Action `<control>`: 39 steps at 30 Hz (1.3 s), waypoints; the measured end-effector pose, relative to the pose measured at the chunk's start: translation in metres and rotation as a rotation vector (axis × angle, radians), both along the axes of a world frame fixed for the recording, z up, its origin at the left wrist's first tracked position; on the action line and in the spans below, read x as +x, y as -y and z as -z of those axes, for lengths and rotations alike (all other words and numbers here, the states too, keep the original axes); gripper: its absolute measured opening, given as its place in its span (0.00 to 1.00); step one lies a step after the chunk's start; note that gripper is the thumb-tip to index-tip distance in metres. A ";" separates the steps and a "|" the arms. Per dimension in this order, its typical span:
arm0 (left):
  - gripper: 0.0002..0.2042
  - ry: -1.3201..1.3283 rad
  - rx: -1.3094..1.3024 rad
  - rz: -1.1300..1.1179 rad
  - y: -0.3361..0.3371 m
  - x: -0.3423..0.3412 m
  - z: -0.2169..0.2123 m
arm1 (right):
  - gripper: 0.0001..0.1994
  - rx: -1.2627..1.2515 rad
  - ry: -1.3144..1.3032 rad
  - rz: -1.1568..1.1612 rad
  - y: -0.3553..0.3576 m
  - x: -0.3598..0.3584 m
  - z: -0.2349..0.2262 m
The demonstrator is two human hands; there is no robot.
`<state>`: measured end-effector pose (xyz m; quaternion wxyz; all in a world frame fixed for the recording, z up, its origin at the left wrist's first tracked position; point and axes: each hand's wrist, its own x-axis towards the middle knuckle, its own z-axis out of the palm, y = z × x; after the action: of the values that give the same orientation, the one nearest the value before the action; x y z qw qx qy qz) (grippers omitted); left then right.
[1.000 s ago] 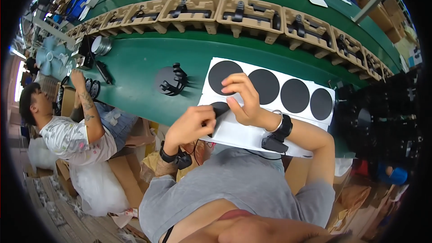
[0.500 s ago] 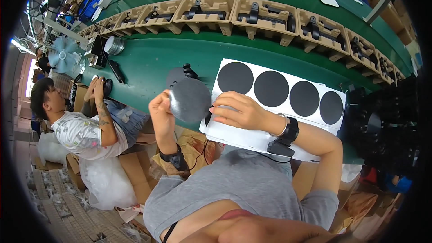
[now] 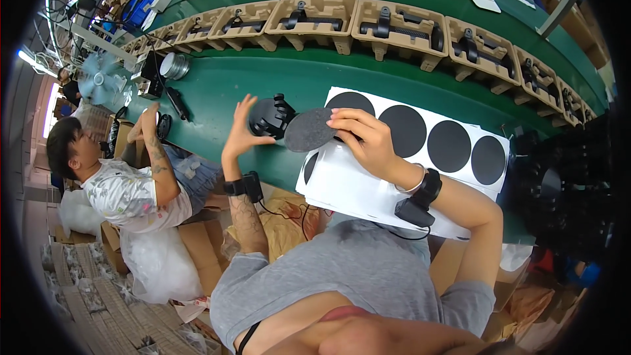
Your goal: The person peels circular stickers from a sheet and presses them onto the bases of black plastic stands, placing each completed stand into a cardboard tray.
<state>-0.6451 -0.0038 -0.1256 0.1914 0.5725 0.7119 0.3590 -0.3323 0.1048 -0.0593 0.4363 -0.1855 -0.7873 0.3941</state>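
1. My right hand (image 3: 363, 139) pinches the dark disc (image 3: 307, 133) by its right edge, leaving most of its face uncovered.
2. That disc hangs tilted between the black pronged part (image 3: 264, 117) and the white sheet (image 3: 358, 187).
3. My left hand (image 3: 242, 133) is spread wide beside the pronged part, a span suiting its round base; whether I touch it, I can't tell.
4. The sheet lies under my right forearm, keeping its upper row of 4 black circles (image 3: 403, 131) within reach.

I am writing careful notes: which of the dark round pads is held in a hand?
The tilted pad pinched in the right hand; the four row pads lie flat on the white sheet.
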 end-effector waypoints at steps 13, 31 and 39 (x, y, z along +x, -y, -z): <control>0.47 0.407 0.011 0.050 -0.002 -0.008 0.022 | 0.12 -0.147 -0.040 0.051 -0.002 -0.003 0.000; 0.49 1.310 0.554 0.261 -0.033 0.175 -0.083 | 0.04 -0.953 -0.149 -0.355 -0.005 0.021 -0.040; 0.51 1.370 0.595 0.250 -0.038 0.191 -0.093 | 0.04 -0.945 -0.088 -0.305 -0.009 0.023 -0.042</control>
<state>-0.4544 0.0338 -0.0329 0.4678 0.3255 0.2366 0.7870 -0.3095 0.1138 -0.0169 0.2746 -0.2290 -0.5216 0.7746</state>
